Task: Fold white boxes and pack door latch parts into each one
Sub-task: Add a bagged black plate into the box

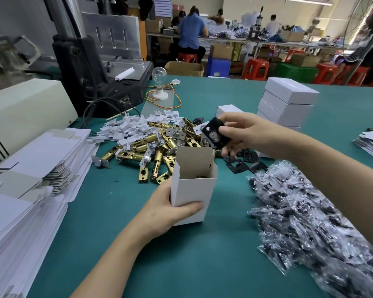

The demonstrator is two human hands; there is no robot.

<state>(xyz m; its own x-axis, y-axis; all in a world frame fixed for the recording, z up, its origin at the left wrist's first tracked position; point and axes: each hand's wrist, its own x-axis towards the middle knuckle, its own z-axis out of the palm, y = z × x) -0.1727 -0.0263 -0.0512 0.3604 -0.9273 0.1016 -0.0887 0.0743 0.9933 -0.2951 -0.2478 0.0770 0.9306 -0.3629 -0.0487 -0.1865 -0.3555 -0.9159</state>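
1. Head view (the only one): left hand (170, 209) grips the box (192, 186) low down, thumb across the front face, fingers curled round behind.
2. Box is upright over the table (181, 265), mouth up, back flap raised. Something metallic shows inside (too dark to identify).
3. Right hand (243, 134) pinches a black plate (216, 134), with a silver piece against it (one part or two, can't tell).
4. Key relation: the plate hangs tilted, above and just right of the mouth. Box long axis is vertical, so I'd judge the drop goes down-left.
5. Latches (155, 151) are piled just behind the box.
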